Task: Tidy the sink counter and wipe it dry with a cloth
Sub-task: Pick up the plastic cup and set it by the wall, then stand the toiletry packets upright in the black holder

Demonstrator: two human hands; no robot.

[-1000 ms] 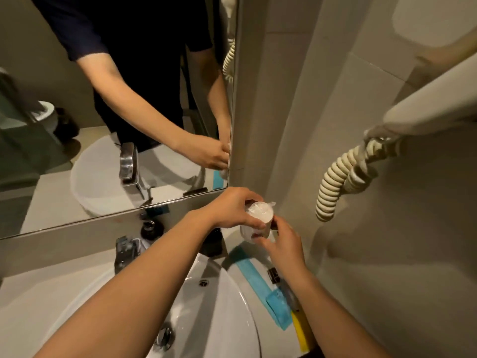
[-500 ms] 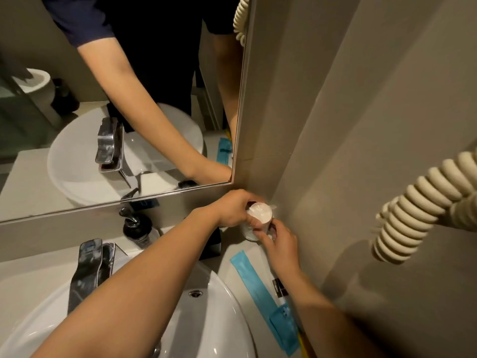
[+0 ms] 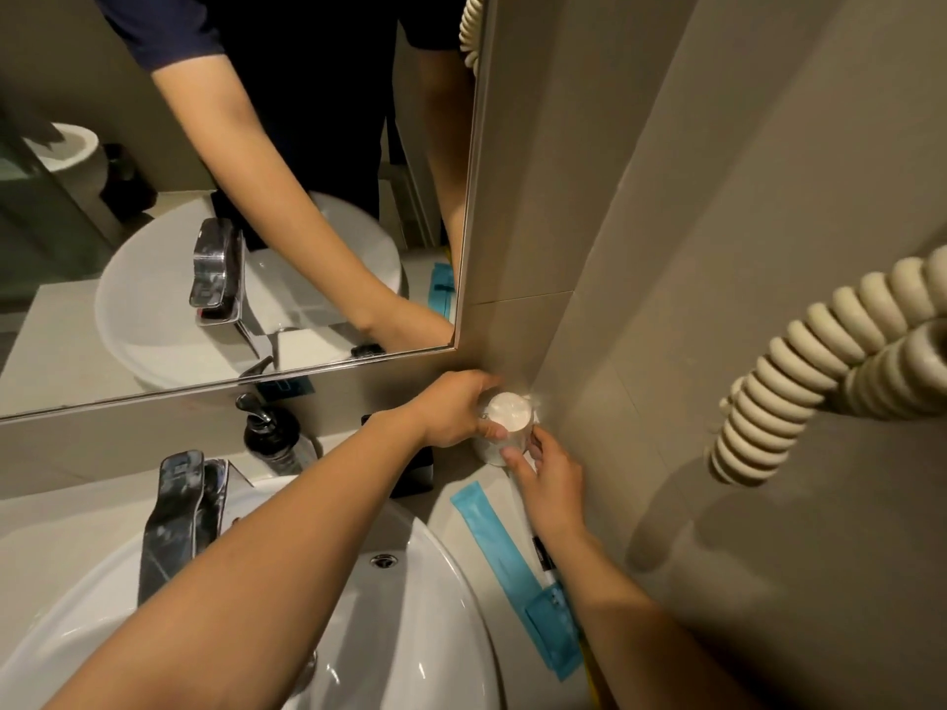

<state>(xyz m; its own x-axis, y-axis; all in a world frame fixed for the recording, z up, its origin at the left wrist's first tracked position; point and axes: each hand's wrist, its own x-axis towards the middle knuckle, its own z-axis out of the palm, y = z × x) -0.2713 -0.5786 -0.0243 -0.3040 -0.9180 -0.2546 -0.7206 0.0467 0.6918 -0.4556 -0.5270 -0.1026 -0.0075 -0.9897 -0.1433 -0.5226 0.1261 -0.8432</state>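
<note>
A clear cup with a white paper cover (image 3: 505,418) stands in the back right corner of the counter (image 3: 464,535), against the wall. My left hand (image 3: 453,409) wraps around its left side near the top. My right hand (image 3: 551,481) touches its lower right side with the fingertips. A blue sachet (image 3: 499,538) lies flat on the counter just below the cup, with a second blue packet (image 3: 556,632) nearer to me. A thin dark item (image 3: 543,556) lies by my right wrist. No cloth is in view.
A white basin (image 3: 420,607) with a chrome tap (image 3: 179,520) fills the lower left. A black pump bottle (image 3: 271,435) and a black box (image 3: 417,466) stand behind the basin. A mirror (image 3: 153,197) covers the back wall. A coiled cream cord (image 3: 799,366) hangs on the right wall.
The view has tilted down and closer to the counter corner. Both hands stay on the cup, which has dropped slightly toward the counter.
</note>
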